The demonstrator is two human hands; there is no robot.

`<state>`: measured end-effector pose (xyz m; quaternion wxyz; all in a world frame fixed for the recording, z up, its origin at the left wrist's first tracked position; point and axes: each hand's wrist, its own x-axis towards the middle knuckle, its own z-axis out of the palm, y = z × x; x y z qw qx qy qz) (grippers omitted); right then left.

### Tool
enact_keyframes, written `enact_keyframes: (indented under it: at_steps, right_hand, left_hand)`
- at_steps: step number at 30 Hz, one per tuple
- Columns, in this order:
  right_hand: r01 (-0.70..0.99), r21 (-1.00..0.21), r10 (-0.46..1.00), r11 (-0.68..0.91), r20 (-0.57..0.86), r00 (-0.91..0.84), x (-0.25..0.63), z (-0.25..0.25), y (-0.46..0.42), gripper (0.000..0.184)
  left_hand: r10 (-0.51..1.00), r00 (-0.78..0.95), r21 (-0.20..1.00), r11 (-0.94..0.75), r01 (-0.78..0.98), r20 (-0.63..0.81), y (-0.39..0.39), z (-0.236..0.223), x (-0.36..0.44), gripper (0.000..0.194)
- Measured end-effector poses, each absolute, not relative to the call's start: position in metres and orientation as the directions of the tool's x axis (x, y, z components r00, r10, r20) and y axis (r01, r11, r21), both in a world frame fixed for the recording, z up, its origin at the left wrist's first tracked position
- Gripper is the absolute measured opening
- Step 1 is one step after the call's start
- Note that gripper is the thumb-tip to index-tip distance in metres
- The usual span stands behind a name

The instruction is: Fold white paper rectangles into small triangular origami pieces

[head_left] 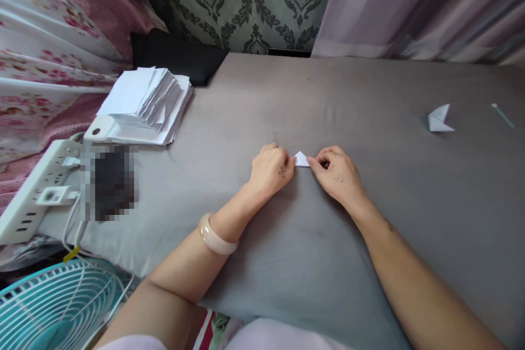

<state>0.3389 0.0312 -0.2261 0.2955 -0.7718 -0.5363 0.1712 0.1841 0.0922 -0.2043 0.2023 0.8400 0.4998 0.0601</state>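
Observation:
A small folded white paper piece (301,159) lies on the grey cloth surface (369,93) between my two hands. My left hand (271,168), with a pale bangle on its wrist, is closed and pinches the paper's left edge. My right hand (337,174) is curled too, with its fingertips pressed on the paper's right edge. Both hands rest on the cloth. Most of the paper is hidden under the fingers.
A stack of white paper sheets (143,101) sits at the left edge. A finished folded paper piece (438,119) and a thin stick (502,115) lie far right. A power strip (36,191), a blurred dark object and a teal fan (57,306) are at the left.

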Motion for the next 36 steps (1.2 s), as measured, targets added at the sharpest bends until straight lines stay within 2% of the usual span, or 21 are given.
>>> enact_keyframes:
  at_steps: [15,18,21,24,27,29,33,36]
  right_hand:
    - [0.773,-0.591,0.937,-0.231,0.078,0.34,0.34,-0.229,0.03,0.023]
    - [0.778,-0.586,0.94,-0.228,0.077,0.333,0.341,-0.228,0.03,0.024]
    - [0.767,-0.596,0.938,-0.237,0.065,0.34,0.344,-0.226,0.032,0.024]
    - [0.727,-0.651,0.939,-0.221,0.061,0.34,0.352,-0.225,0.032,0.021]
    - [0.578,-0.8,0.93,-0.157,0.076,0.359,0.362,-0.226,0.024,0.02]
    - [0.533,-0.841,0.931,-0.095,0.114,0.346,0.365,-0.227,0.014,0.024]
    - [0.729,-0.675,0.937,0.112,0.317,0.15,0.358,-0.227,-0.002,0.029]
    - [0.819,-0.552,0.944,0.159,0.327,0.038,0.353,-0.227,-0.006,0.037]
  left_hand:
    - [0.856,0.496,0.39,-0.411,0.824,-0.145,0.095,-0.204,0.185,0.028]
    - [0.845,0.529,0.38,-0.466,0.799,-0.076,0.094,-0.206,0.183,0.026]
    - [0.745,0.666,0.367,-0.631,0.683,0.042,0.095,-0.21,0.183,0.026]
    - [0.608,0.79,0.353,-0.757,0.55,0.075,0.1,-0.213,0.182,0.032]
    - [0.574,0.812,0.375,-0.779,0.503,0.104,0.105,-0.216,0.182,0.033]
    - [0.575,0.81,0.393,-0.776,0.494,0.118,0.107,-0.218,0.182,0.033]
    - [0.576,0.803,0.415,-0.775,0.477,0.153,0.109,-0.222,0.182,0.031]
    - [0.568,0.802,0.416,-0.784,0.461,0.183,0.11,-0.225,0.182,0.031]
